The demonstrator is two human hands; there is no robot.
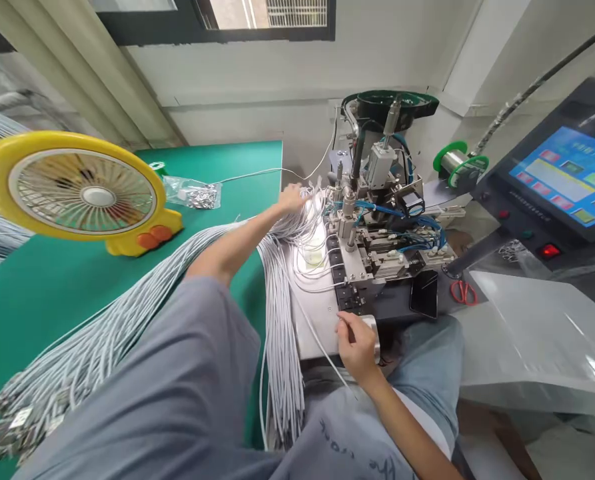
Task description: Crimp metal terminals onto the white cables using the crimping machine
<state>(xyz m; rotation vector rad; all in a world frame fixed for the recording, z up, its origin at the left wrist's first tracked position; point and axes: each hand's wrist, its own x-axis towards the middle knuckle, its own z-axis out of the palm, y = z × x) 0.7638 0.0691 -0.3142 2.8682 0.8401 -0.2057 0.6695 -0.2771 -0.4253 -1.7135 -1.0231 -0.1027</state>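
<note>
My left hand reaches across to the far end of a thick bundle of grey-white cables. Its fingers are closed on cables there, though the fingertips are partly lost among them. In front of the machine, my right hand is in a pinch, with a small dark piece just showing at the fingertips; I cannot make out what it is. Several cables loop into a row of black holders along the left side of the machine. More cables hang over the table's front edge.
A yellow fan and a plastic bag of small metal parts stand on the green table. To the right are a phone, red-handled scissors, a wire spool and a touch screen on an arm.
</note>
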